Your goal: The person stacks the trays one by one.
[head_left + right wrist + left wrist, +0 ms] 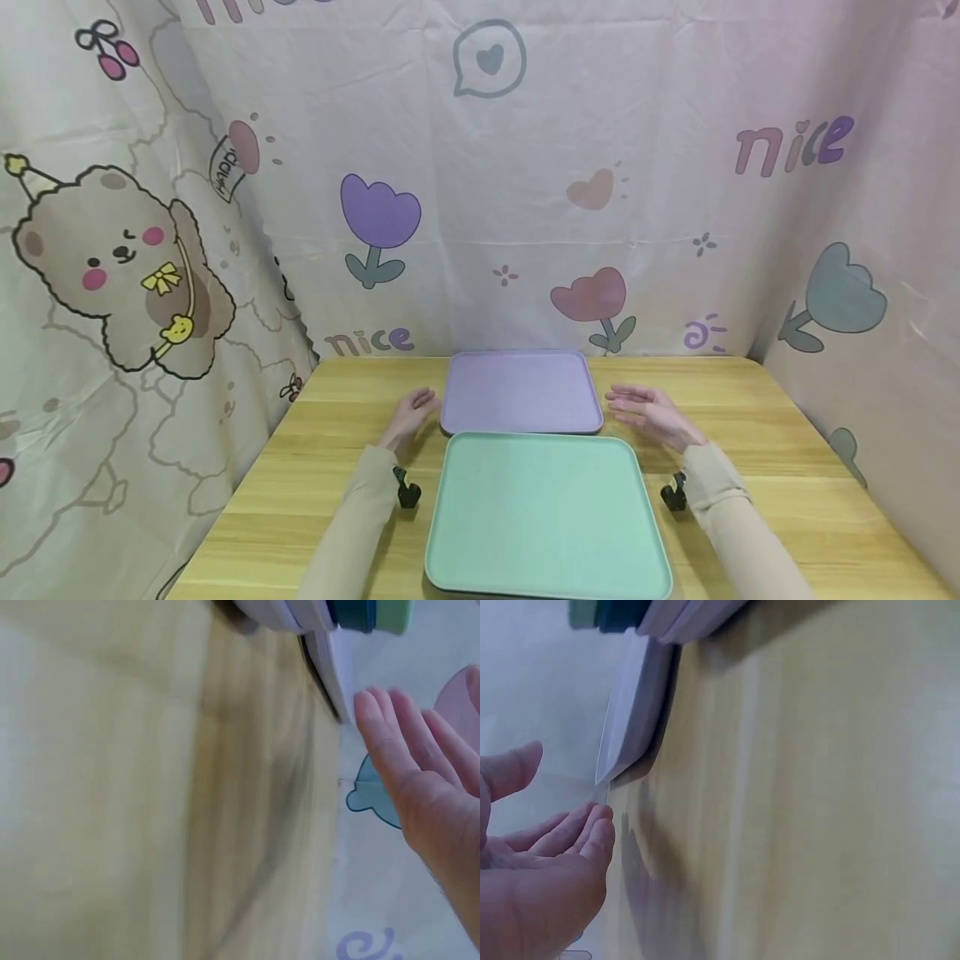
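Observation:
A purple tray (522, 392) lies flat at the back of the wooden table. In front of it sits a larger mint green tray (547, 517), on top of a stack. My left hand (412, 417) hovers just left of the purple tray, fingers relaxed and holding nothing. On the other side, my right hand (654, 414) is held beside the purple tray's right edge with its fingers extended and apart from it. The left wrist view has the fingertips (604, 817) near a corner of the purple tray (634, 712). Nothing is in the right palm (435, 802).
Under the green tray, a dark teal tray (352, 613) and pale trays (274, 611) show in the right wrist view. The wooden table (750, 467) reaches back to a printed curtain (495, 167), with another curtain (112, 292) along the left. A small black device sits at each wrist.

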